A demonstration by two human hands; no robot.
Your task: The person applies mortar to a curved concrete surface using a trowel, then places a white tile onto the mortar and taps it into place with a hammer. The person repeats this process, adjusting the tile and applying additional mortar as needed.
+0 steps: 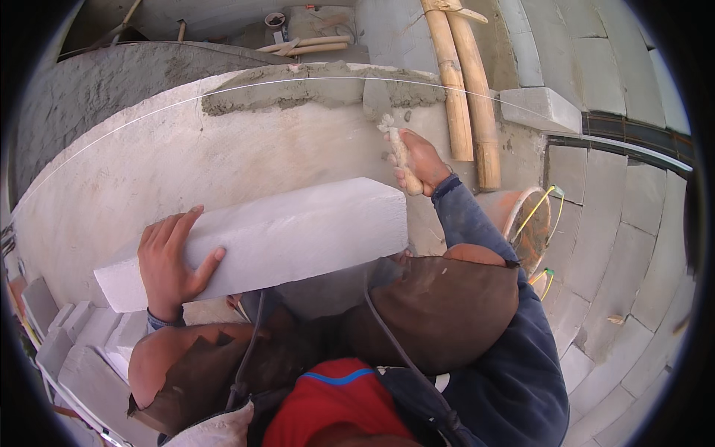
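A long white block (298,231) lies across my knees, its right end the nearer to my other arm. My left hand (170,261) rests on its left part, fingers spread and thumb apart. With my right hand (421,164) I grip the pale, mortar-crusted handle of a trowel (403,160). The trowel's blade touches a strip of wet grey mortar (275,93) along the far edge of a pale concrete surface (149,171). A thin white string (223,90) runs across above that mortar.
Two bamboo poles (456,82) stand right of the mortar. A mortar-stained bucket (525,223) with yellow cords is beside my right arm. One pale block (540,109) sits at the far right. More blocks (89,335) are stacked at lower left. Block walling (611,246) lines the right.
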